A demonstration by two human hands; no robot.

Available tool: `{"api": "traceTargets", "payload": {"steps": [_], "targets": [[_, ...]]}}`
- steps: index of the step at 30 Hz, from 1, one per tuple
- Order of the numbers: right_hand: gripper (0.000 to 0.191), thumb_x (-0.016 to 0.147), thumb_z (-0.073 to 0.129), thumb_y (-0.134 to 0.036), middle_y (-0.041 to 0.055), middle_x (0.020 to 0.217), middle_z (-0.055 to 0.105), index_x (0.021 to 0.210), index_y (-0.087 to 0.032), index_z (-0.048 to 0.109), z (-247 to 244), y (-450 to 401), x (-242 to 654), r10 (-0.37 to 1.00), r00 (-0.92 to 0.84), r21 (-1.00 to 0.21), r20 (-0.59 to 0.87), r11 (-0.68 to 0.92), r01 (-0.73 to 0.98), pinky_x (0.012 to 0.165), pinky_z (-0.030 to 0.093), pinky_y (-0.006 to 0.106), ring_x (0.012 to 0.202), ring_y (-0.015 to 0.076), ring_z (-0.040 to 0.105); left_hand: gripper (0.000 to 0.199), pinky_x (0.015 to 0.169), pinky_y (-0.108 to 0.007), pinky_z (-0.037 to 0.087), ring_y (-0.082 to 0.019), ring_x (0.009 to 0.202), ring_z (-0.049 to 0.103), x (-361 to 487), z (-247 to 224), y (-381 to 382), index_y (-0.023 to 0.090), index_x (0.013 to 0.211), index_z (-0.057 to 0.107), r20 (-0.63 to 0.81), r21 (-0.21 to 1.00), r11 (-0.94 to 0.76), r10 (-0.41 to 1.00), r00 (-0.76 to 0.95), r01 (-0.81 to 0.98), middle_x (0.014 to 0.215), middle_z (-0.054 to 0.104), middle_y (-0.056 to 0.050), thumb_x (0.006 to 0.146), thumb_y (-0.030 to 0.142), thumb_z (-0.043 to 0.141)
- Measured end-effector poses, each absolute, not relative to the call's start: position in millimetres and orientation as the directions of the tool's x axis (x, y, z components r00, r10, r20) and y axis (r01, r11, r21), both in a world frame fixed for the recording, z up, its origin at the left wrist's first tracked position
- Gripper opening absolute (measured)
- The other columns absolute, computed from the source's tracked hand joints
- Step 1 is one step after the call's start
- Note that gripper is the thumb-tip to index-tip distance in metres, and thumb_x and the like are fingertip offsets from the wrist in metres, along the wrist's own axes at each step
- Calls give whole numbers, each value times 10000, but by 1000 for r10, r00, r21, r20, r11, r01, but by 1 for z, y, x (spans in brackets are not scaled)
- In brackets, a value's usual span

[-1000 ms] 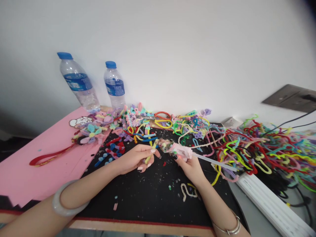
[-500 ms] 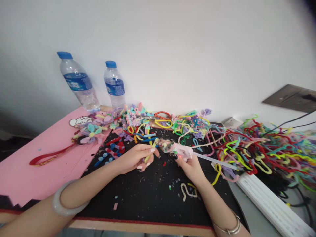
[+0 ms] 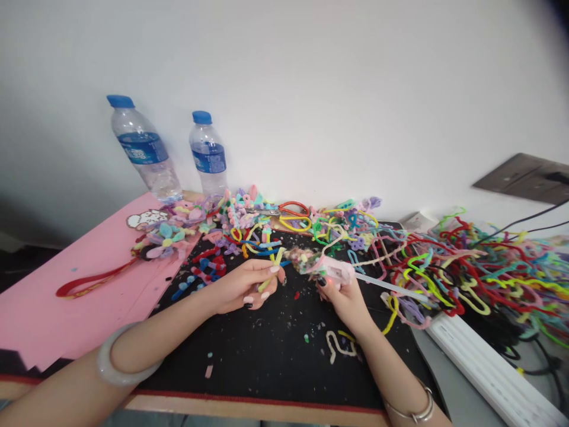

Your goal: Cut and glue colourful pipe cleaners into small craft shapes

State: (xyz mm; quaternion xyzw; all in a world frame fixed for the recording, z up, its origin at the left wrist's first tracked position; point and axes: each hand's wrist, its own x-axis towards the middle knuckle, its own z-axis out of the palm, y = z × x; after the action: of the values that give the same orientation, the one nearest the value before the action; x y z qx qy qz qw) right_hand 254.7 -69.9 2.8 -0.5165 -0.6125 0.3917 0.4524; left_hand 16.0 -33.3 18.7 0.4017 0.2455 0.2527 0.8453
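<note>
My left hand point(image 3: 251, 281) pinches a pale yellow pipe cleaner point(image 3: 279, 257) between thumb and fingers, its upper end sticking up. My right hand point(image 3: 341, 299) is wrapped round a pink hot glue gun point(image 3: 336, 270), with a small red light glowing near the grip. A translucent glue stick point(image 3: 391, 287) juts from the gun's rear toward the right. Fuzzy multicoloured scraps cover the gun's nozzle end point(image 3: 304, 260), which points left at the yellow piece and stands a little apart from it.
Scissors point(image 3: 293, 216) with red and yellow handles lie among pipe-cleaner shapes along the wall. Two water bottles point(image 3: 208, 155) stand back left, near pink sheets point(image 3: 98, 261) and a red strap point(image 3: 95, 281). Right are tangled pipe cleaners point(image 3: 471, 267) and a white power strip point(image 3: 489, 367).
The glue gun has moved slightly right with my right hand, drawing its nozzle away from the yellow pipe cleaner. My left hand has barely moved.
</note>
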Motion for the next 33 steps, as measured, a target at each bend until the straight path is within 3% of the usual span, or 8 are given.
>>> {"api": "traceTargets", "payload": {"steps": [5,10,28,33], "targets": [[271,820,566,-443,-38,555,440,779,-175,572,5,-70,254,989,-28,-951,145,147,271,463,330,236,485,105,361,209,338,-126,285,-1,324,228,16,18,-33,128,854,598,-204,804,546,626,753,-236,546,472,56,908,312,517],[266,798,600,-431,-41,577,460,869,-175,591,7,-71,252,984,-56,-943,168,177,281,478,350,236,498,108,377,207,337,-127,294,-1,323,226,16,18,-33,125,855,595,-203,804,551,610,766,-226,546,467,59,910,308,516],[253,832,565,-417,-43,559,450,786,-169,568,2,-69,254,988,-42,-960,151,156,232,448,310,218,479,91,354,214,338,-126,292,-5,325,219,15,18,-32,129,836,592,-191,802,546,618,762,-243,537,468,56,909,314,514],[261,815,587,-421,-42,578,449,872,-166,584,5,-68,253,990,-69,-957,126,140,254,454,315,223,492,97,358,215,331,-121,286,-2,321,219,15,18,-32,128,832,597,-194,797,554,613,766,-241,529,461,59,914,307,511]]}}
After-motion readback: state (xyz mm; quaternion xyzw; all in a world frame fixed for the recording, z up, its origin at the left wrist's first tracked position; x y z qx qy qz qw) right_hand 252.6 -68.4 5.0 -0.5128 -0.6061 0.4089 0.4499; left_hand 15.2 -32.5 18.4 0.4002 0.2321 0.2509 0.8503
